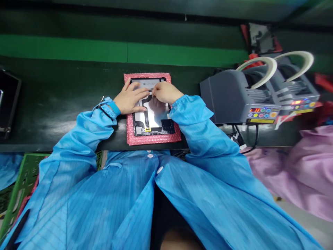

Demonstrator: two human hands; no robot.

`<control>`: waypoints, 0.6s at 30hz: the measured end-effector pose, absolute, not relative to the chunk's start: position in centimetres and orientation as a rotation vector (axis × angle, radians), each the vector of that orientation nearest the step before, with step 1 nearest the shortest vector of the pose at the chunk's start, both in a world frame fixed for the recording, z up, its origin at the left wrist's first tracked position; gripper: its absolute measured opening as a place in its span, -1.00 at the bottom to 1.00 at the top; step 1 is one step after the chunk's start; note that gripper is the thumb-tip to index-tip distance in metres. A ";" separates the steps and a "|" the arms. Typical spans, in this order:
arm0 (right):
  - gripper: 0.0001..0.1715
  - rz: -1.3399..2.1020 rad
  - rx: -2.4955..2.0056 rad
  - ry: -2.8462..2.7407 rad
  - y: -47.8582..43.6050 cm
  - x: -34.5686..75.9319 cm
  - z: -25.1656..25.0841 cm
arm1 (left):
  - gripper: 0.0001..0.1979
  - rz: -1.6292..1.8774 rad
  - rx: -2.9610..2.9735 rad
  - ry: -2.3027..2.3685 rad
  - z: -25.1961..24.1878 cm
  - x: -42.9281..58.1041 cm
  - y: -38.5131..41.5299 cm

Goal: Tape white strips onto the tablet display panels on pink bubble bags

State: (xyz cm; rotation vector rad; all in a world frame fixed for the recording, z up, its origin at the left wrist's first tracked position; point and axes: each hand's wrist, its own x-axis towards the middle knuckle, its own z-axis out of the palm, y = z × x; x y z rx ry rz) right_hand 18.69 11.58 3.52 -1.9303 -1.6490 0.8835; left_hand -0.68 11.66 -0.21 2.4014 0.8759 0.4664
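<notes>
A flat screen panel [153,116] with a shiny silver back and black frame lies on a pink bubble-wrap pad [152,139] on the dark bench. My left hand [130,99] rests on the panel's left side, fingers stretched toward the middle. My right hand [165,92] is at the panel's upper part, fingers pinched together on something small that I cannot make out, tip to tip with the left fingers. A blue wrist strap [110,108] circles my left wrist. Both arms wear blue sleeves.
Two grey tape dispenser machines [234,97] with white tape loops and coloured buttons stand to the right, cables below them. A dark device [7,100] sits at the far left edge. A green crate [20,184] is lower left; pink fabric [299,173] lies lower right.
</notes>
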 end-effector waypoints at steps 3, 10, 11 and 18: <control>-0.73 0.853 -2.053 -2.083 11.4 18.4 4.5 | -0.31 0.436 2.503 0.864 -0.6 -0.8 11.9; -0.60 0.573 -2.327 -2.155 11.4 18.7 5.3 | -0.03 0.247 2.694 0.879 -1.0 -1.0 12.4; -0.60 0.534 -2.372 -2.117 11.2 19.2 5.6 | 0.02 0.245 2.691 0.892 -1.0 -1.0 12.5; -0.47 0.805 -1.952 -1.552 1.5 25.6 5.7 | 0.12 0.268 2.686 0.955 -0.7 0.1 13.2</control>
